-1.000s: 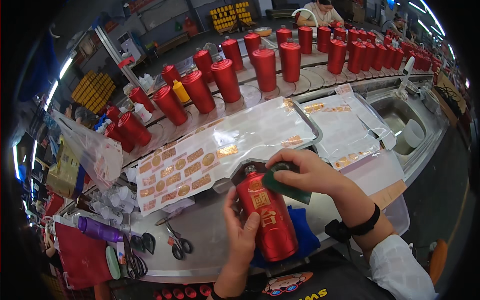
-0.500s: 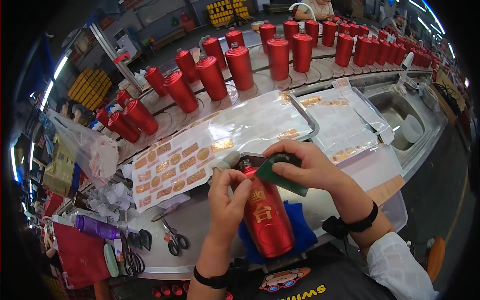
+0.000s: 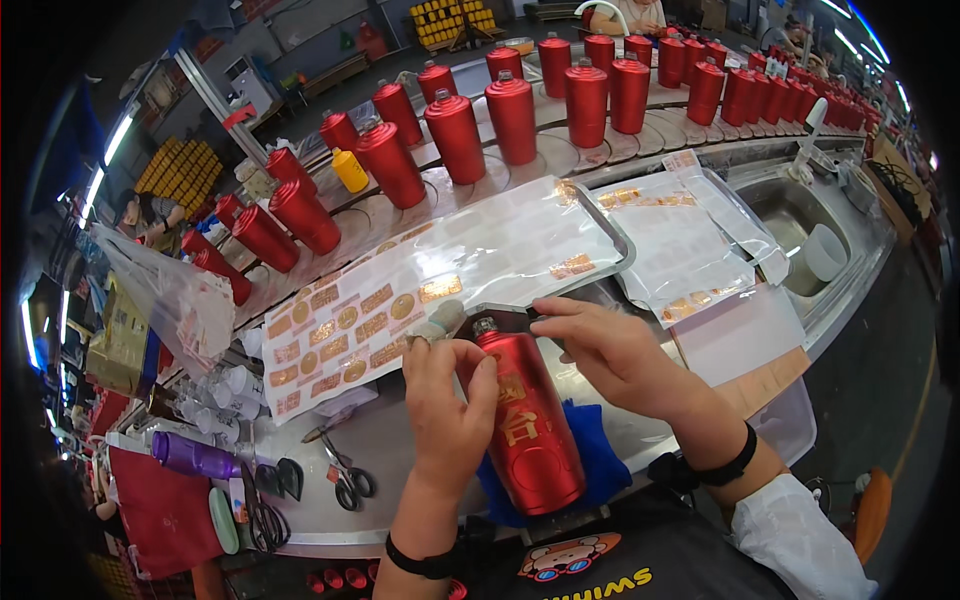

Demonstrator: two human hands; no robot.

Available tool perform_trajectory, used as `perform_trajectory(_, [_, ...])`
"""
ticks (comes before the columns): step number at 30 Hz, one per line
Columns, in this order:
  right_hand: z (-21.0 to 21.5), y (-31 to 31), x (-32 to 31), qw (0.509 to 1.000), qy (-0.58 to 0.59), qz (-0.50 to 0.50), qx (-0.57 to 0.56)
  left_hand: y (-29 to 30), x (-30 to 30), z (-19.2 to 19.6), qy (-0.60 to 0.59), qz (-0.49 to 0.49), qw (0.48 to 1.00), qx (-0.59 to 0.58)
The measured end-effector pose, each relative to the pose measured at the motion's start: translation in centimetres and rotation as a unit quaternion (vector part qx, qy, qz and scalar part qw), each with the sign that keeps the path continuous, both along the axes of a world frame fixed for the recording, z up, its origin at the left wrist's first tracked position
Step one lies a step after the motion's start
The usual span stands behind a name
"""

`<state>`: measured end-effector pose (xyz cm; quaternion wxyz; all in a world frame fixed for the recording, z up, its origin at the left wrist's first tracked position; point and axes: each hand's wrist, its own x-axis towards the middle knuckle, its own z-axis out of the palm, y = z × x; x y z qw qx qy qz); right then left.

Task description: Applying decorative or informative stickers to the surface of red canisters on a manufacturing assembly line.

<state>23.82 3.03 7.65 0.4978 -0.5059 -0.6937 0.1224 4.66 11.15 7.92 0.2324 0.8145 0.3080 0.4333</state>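
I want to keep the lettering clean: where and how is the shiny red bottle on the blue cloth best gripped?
Probably around the lower body of the shiny red bottle, from the left with the left hand. Its neck lies at the far end, the gold lettering faces up nearer the neck, and the rounded flank below shows no lettering; the blue cloth bulges more at right.
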Motion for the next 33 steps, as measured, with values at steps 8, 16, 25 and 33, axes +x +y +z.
perform_trajectory(8, [-1.2, -0.1, -1.0, 1.000, 0.001, -0.003, -0.019, 0.1, 0.1, -0.6, -0.016, -0.003, 1.000, -0.014])
perform_trajectory(16, [-1.0, 0.1, -1.6, 1.000, -0.003, -0.021, -0.001, -0.2, -0.4, -2.1, -0.204, -0.059, 0.922, -0.324])
perform_trajectory(25, [-2.1, 0.3, -2.9, 0.998, 0.011, -0.039, -0.053, -1.9, -0.3, -4.0, -0.258, -0.136, 0.892, -0.345])
perform_trajectory(33, [-2.2, 0.5, -3.0, 0.992, 0.074, -0.042, -0.094, -1.8, -0.5, -4.0, -0.321, -0.158, 0.831, -0.426])
